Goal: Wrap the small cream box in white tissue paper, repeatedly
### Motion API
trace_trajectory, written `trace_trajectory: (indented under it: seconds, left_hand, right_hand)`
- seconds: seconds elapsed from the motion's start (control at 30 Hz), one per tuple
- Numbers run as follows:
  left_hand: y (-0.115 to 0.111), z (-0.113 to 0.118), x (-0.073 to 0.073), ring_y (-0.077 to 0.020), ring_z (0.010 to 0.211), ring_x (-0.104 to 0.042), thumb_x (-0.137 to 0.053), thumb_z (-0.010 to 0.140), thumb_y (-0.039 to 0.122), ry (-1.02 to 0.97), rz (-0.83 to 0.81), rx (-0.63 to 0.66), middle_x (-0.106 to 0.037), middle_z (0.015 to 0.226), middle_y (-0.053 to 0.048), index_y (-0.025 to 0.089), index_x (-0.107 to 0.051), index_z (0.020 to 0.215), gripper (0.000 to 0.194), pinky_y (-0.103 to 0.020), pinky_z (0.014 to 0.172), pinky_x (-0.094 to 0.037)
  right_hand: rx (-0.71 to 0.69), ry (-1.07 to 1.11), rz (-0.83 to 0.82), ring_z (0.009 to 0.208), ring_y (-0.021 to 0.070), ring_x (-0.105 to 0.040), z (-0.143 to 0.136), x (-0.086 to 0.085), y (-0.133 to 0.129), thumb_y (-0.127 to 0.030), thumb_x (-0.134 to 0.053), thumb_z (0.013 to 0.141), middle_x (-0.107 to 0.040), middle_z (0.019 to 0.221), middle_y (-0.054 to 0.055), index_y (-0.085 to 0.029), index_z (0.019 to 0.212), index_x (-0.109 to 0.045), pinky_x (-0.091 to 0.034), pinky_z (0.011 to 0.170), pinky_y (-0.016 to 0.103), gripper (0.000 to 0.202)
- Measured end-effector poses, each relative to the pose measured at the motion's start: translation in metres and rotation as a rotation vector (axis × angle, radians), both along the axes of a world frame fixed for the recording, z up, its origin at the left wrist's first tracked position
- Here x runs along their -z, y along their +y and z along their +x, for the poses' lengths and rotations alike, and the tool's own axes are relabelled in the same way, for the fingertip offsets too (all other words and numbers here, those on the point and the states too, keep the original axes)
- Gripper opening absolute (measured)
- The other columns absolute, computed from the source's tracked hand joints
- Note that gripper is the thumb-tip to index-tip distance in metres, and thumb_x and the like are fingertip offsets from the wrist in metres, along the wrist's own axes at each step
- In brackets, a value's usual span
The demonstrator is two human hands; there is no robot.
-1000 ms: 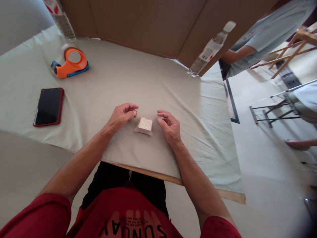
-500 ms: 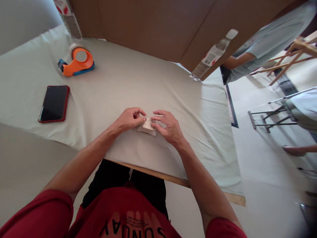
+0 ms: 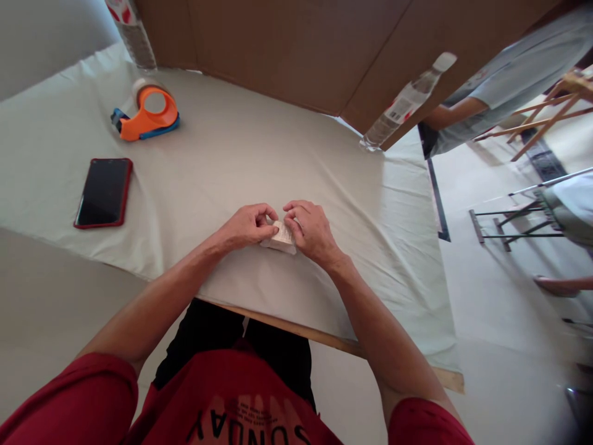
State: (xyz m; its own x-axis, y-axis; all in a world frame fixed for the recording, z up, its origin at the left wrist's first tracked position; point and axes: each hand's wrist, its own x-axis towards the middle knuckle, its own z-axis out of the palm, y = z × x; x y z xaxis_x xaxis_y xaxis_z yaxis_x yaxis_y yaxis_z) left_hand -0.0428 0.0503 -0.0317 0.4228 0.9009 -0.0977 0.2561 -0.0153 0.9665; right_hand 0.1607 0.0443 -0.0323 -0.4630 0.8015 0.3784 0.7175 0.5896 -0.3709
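Note:
A small whitish block-like object (image 3: 283, 237) rests on the cloth-covered table near its front edge, with faint markings on its top. My left hand (image 3: 254, 225) grips its left side, thumb and index finger closed at the upper left corner. On the other side my right hand (image 3: 309, 230) has its fingers bent together against the object's right side. Fingertips of both hands hide parts of its far edge. What exactly the object is cannot be made out.
A phone in a red case (image 3: 104, 193) and an orange tape dispenser (image 3: 149, 116) lie at left. Behind stand a cardboard panel (image 3: 287, 55), a left bottle (image 3: 138, 43) and a right bottle (image 3: 403, 108). A person's arm (image 3: 456, 114) shows beyond, with folding chairs (image 3: 519, 225) at right.
The fingers of my right hand have drawn in from a spread pose onto the object. My left hand stays at its left side. The whole view has shifted slightly.

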Motion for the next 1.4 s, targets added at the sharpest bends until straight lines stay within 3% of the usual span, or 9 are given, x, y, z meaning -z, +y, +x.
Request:
trace_trajectory:
  seconds: [0.2,0.43,0.7,0.8,0.93,1.03,1.13,1.3,1.4]
  left_hand:
    - [-0.002,0.000,0.002,-0.0077,0.052,-0.042,-0.065,0.069,0.028,-0.073,0.026,0.063,-0.048,0.057,0.008,0.018,-0.060,0.086,0.021,-0.021,0.052,-0.035]
    - [-0.005,-0.001,-0.003,-0.0078,0.054,-0.043,-0.069,0.072,0.027,-0.144,0.150,0.070,-0.048,0.059,0.010,0.019,-0.060,0.102,0.033,-0.021,0.055,-0.034]
    - [-0.002,-0.001,0.000,-0.0081,0.052,-0.038,-0.068,0.072,0.031,-0.224,0.172,-0.221,-0.044,0.057,0.008,0.018,-0.063,0.087,0.021,-0.023,0.054,-0.033]
    - [0.002,-0.001,0.004,-0.0103,0.064,-0.049,-0.071,0.069,0.032,-0.211,0.170,-0.332,-0.056,0.071,0.003,0.018,-0.064,0.088,0.025,-0.024,0.062,-0.041]
    - [0.005,0.001,0.005,-0.0160,0.086,-0.061,-0.071,0.070,0.037,-0.254,0.062,-0.205,-0.068,0.094,-0.005,0.016,-0.066,0.097,0.034,-0.027,0.076,-0.048]
    - [0.004,0.004,0.006,-0.0130,0.074,-0.058,-0.068,0.073,0.038,-0.285,-0.032,-0.090,-0.066,0.082,-0.002,0.016,-0.064,0.090,0.028,-0.025,0.069,-0.045]
    - [0.003,0.007,0.007,-0.0097,0.063,-0.050,-0.064,0.075,0.037,-0.260,-0.084,-0.109,-0.058,0.070,0.002,0.017,-0.059,0.077,0.021,-0.023,0.062,-0.040]
    - [0.006,0.008,0.011,-0.0091,0.059,-0.047,-0.061,0.079,0.035,-0.296,-0.192,-0.194,-0.054,0.065,0.003,0.018,-0.056,0.072,0.020,-0.023,0.058,-0.039]
    - [0.007,0.007,0.011,-0.0089,0.056,-0.044,-0.062,0.080,0.038,-0.327,-0.215,-0.228,-0.051,0.063,0.003,0.017,-0.058,0.072,0.022,-0.023,0.057,-0.037]
  right_hand:
    - [0.054,0.209,-0.183,0.099,0.0240,-0.063,-0.001,0.000,0.007,-0.026,-0.045,0.094,-0.070,0.107,0.011,-0.024,0.084,-0.052,-0.045,0.088,0.040,0.013]
    - [0.104,0.506,-0.330,0.092,0.0190,-0.062,0.000,-0.016,0.018,-0.037,-0.049,0.096,-0.069,0.099,0.007,-0.022,0.085,-0.057,-0.048,0.088,0.036,0.021]
    - [0.123,0.672,-0.320,0.088,0.0165,-0.061,0.001,-0.032,0.038,-0.040,-0.057,0.094,-0.068,0.092,0.003,-0.021,0.081,-0.061,-0.048,0.086,0.034,0.024]
    - [0.099,0.700,-0.309,0.087,0.0159,-0.060,0.000,-0.037,0.043,-0.040,-0.059,0.094,-0.067,0.090,0.002,-0.021,0.079,-0.060,-0.048,0.084,0.032,0.024]
    - [0.075,0.700,-0.299,0.082,0.0147,-0.058,-0.006,-0.040,0.053,-0.043,-0.058,0.095,-0.065,0.086,0.001,-0.021,0.079,-0.060,-0.047,0.078,0.030,0.027]
    - [0.095,0.636,-0.280,0.078,0.0140,-0.056,-0.010,-0.038,0.065,-0.045,-0.057,0.096,-0.062,0.082,0.000,-0.021,0.080,-0.060,-0.047,0.076,0.030,0.029]
    - [0.167,0.611,-0.203,0.080,0.0151,-0.058,-0.009,-0.034,0.072,-0.045,-0.053,0.097,-0.062,0.080,0.001,-0.021,0.078,-0.060,-0.048,0.079,0.031,0.032]
    - [0.359,0.683,-0.084,0.073,0.0152,-0.060,-0.002,-0.026,0.034,-0.052,-0.050,0.098,-0.063,0.082,0.001,-0.024,0.088,-0.060,-0.050,0.073,0.031,0.031]
    - [0.302,0.480,-0.165,0.076,0.0182,-0.061,-0.009,-0.015,-0.001,-0.058,-0.063,0.088,-0.068,0.091,0.004,-0.023,0.100,-0.062,-0.052,0.073,0.034,0.037]
